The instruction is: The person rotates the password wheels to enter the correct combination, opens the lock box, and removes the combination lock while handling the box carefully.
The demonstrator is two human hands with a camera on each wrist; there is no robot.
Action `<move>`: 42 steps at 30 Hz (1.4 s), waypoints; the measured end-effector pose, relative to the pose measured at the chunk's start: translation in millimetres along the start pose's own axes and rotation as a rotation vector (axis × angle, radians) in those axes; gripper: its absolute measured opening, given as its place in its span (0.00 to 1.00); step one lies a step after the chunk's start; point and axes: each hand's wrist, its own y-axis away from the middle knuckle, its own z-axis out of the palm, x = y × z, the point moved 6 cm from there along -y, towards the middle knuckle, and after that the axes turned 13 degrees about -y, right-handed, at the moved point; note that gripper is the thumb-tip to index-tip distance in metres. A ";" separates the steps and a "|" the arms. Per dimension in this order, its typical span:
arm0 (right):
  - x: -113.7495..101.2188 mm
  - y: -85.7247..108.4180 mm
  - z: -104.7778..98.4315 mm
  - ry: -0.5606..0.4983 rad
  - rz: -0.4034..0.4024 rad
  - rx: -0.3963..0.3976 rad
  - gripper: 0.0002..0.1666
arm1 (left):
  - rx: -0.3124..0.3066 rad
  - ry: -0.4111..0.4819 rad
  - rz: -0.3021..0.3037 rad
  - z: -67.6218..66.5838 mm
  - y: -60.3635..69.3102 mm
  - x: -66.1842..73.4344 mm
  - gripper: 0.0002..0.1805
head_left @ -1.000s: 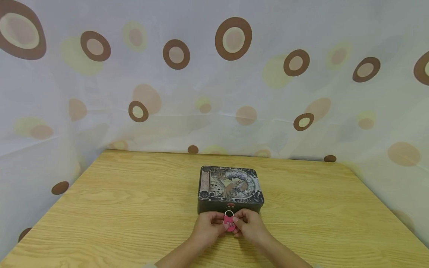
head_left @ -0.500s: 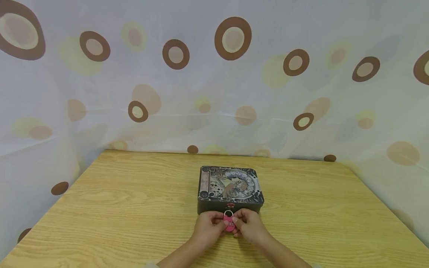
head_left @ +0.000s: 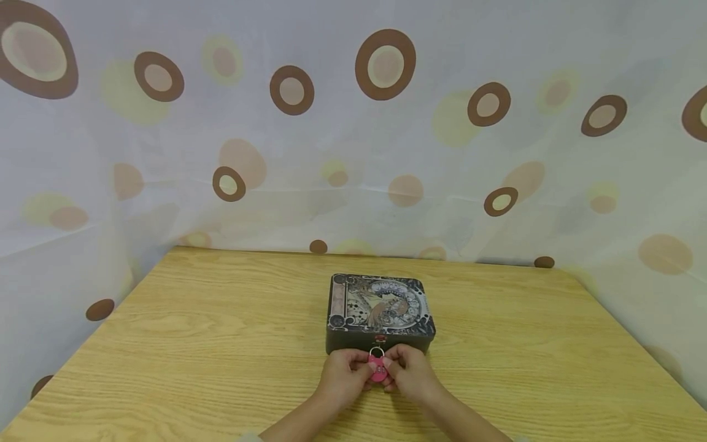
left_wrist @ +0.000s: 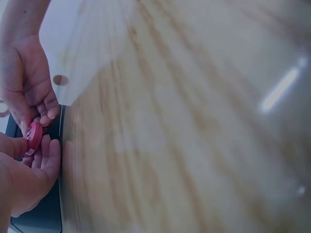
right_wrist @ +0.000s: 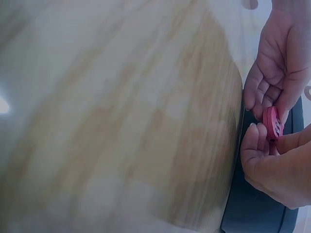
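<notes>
A pink combination padlock (head_left: 378,370) with a silver shackle is held at the front of a dark tin box (head_left: 381,304) with a printed lid. From the left, my left hand (head_left: 339,374) pinches the padlock, its thumb by the number dials. My right hand (head_left: 414,371) pinches the other side, thumb on the body's upper right. A small red clasp (head_left: 380,339) sits on the box front just above the shackle; whether the shackle passes through it I cannot tell. Both wrist views show the padlock (left_wrist: 33,136) between thumbs and fingertips, with the other fingers curled behind it.
The box rests on a wood-grain table (head_left: 221,344), its lid down. Behind and at both sides hangs a pale curtain (head_left: 342,123) with brown and yellow circles.
The left thumb has shifted slightly across the padlock's dials. Otherwise both hands, the padlock and the box stay in nearly the same place.
</notes>
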 end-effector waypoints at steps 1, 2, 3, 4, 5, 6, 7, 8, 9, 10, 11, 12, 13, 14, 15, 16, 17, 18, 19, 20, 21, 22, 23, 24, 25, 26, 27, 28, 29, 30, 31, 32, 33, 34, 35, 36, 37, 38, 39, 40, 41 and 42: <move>-0.1 0.1 -0.1 0.001 0.003 0.004 0.05 | -0.004 0.001 -0.002 0.2 -0.2 -0.5 0.09; -0.1 0.1 -0.2 0.001 0.006 0.008 0.05 | -0.008 0.001 -0.007 0.2 -0.3 -1.0 0.09; -0.1 0.1 -0.3 0.002 0.009 0.012 0.05 | -0.014 0.001 -0.011 0.3 -0.4 -1.4 0.09; 0.0 -0.1 -0.4 0.004 0.010 0.015 0.05 | -0.018 0.000 -0.017 0.1 -0.5 -1.6 0.10; 0.0 -0.1 -0.5 0.006 0.012 0.018 0.05 | -0.023 -0.002 -0.022 -0.1 -0.4 -1.5 0.10; 0.2 -0.5 -0.6 0.006 0.014 0.019 0.05 | -0.027 -0.003 -0.027 -0.4 -0.2 -1.3 0.10; 0.4 -0.6 -0.7 0.005 0.016 0.021 0.05 | -0.031 -0.003 -0.033 -0.7 -0.1 -1.1 0.10; 0.6 -1.0 -0.7 0.003 0.015 0.020 0.06 | -0.034 -0.003 -0.037 -1.1 0.1 -0.8 0.11; 0.7 -1.1 -0.8 0.002 0.014 0.020 0.06 | -0.036 -0.002 -0.040 -1.3 0.3 -0.6 0.11; 0.9 -1.2 -0.9 0.000 0.015 0.019 0.06 | -0.037 0.000 -0.042 -1.5 0.4 -0.4 0.11; 1.1 -1.3 -0.9 -0.001 0.017 0.019 0.06 | -0.039 0.002 -0.042 -1.6 0.6 0.0 0.11; 1.3 -1.4 -1.0 -0.003 0.018 0.019 0.06 | -0.041 0.005 -0.041 -1.8 0.8 0.2 0.11; 1.4 -1.4 -1.2 -0.002 0.019 0.020 0.06 | -0.043 0.006 -0.042 -1.9 0.9 0.2 0.11; 1.6 -1.4 -1.3 -0.004 0.021 0.020 0.06 | -0.045 0.008 -0.040 -1.9 1.0 0.3 0.11; 1.7 -1.4 -1.4 -0.005 0.023 0.020 0.06 | -0.048 0.010 -0.037 -2.0 1.1 0.5 0.11; 1.8 -1.5 -1.4 -0.006 0.023 0.019 0.06 | -0.051 0.013 -0.032 -2.2 1.2 0.8 0.11; 1.7 -1.5 -1.4 -0.005 0.024 0.019 0.06 | -0.054 0.019 -0.028 -2.3 1.2 0.8 0.11; 1.6 -1.7 -1.4 -0.005 0.023 0.018 0.06 | -0.055 0.023 -0.023 -2.5 1.1 0.7 0.11; 1.5 -1.6 -1.4 -0.006 0.024 0.019 0.06 | -0.056 0.025 -0.018 -2.6 1.0 0.5 0.11; 1.5 -1.6 -1.4 -0.006 0.024 0.019 0.06 | -0.055 0.022 -0.011 -2.8 0.8 0.4 0.12; 1.4 -1.5 -1.4 -0.004 0.024 0.020 0.06 | -0.055 0.022 -0.007 -2.8 0.5 -0.2 0.12; 1.2 -1.5 -1.4 -0.003 0.023 0.020 0.06 | -0.054 0.025 -0.005 -2.7 0.2 -0.8 0.13; 1.2 -1.4 -1.4 -0.001 0.022 0.020 0.06 | -0.052 0.021 -0.004 -2.7 -0.1 -1.5 0.14; 1.1 -1.3 -1.4 0.000 0.021 0.020 0.06 | -0.051 0.015 -0.001 -2.7 -0.3 -1.9 0.14; 1.1 -1.2 -1.4 0.001 0.021 0.020 0.06 | -0.051 0.012 -0.002 -2.7 -0.5 -2.3 0.14; 1.0 -0.9 -1.3 0.002 0.020 0.020 0.06 | -0.051 0.009 -0.001 -2.6 -0.6 -2.4 0.15; 0.9 -0.8 -1.3 0.002 0.020 0.019 0.06 | -0.054 0.011 -0.001 -2.4 -0.7 -2.5 0.15; 0.9 -0.8 -1.1 0.002 0.018 0.017 0.06 | -0.055 0.009 0.002 -2.5 -0.6 -2.3 0.15; 0.9 -0.8 -1.0 0.002 0.017 0.015 0.06 | -0.057 0.005 0.004 -2.6 -0.5 -1.9 0.15; 0.9 -0.7 -1.0 0.002 0.016 0.015 0.06 | -0.059 0.005 0.007 -2.7 -0.3 -1.4 0.15; 0.9 -0.7 -1.0 0.001 0.016 0.015 0.06 | -0.059 0.003 0.013 -2.9 -0.1 -0.7 0.15; 1.1 -0.7 -0.9 0.000 0.016 0.015 0.06 | -0.059 0.001 0.017 -3.0 0.2 -0.1 0.15; 1.3 -0.8 -0.9 -0.001 0.017 0.015 0.06 | -0.058 0.000 0.021 -3.1 0.6 0.5 0.15; 1.5 -0.9 -0.9 -0.001 0.018 0.017 0.06 | -0.054 -0.006 0.023 -3.3 0.9 1.0 0.15; 1.7 -0.9 -0.9 -0.002 0.019 0.020 0.06 | -0.049 -0.014 0.022 -3.6 1.4 1.3 0.15; 1.9 -0.9 -1.0 -0.003 0.023 0.023 0.06 | -0.041 -0.022 0.018 -3.7 1.8 1.2 0.14; 2.1 -1.0 -1.0 -0.003 0.024 0.025 0.06 | -0.031 -0.029 0.013 -4.0 2.4 1.3 0.14; 2.3 -1.0 -1.0 -0.004 0.026 0.029 0.06 | -0.023 -0.032 0.003 -4.0 2.9 0.8 0.14; 2.4 -1.1 -1.1 -0.004 0.027 0.032 0.06 | -0.012 -0.034 -0.005 -4.2 3.6 0.6 0.13; 2.4 -1.3 -1.2 -0.004 0.027 0.035 0.06 | -0.002 -0.034 -0.014 -4.4 4.3 0.3 0.13; 2.5 -1.3 -1.3 -0.003 0.029 0.038 0.06 | 0.007 -0.027 -0.023 -4.5 5.1 0.1 0.13; 2.4 -1.2 -1.4 -0.003 0.029 0.042 0.06 | 0.017 -0.019 -0.027 -4.8 5.8 0.3 0.13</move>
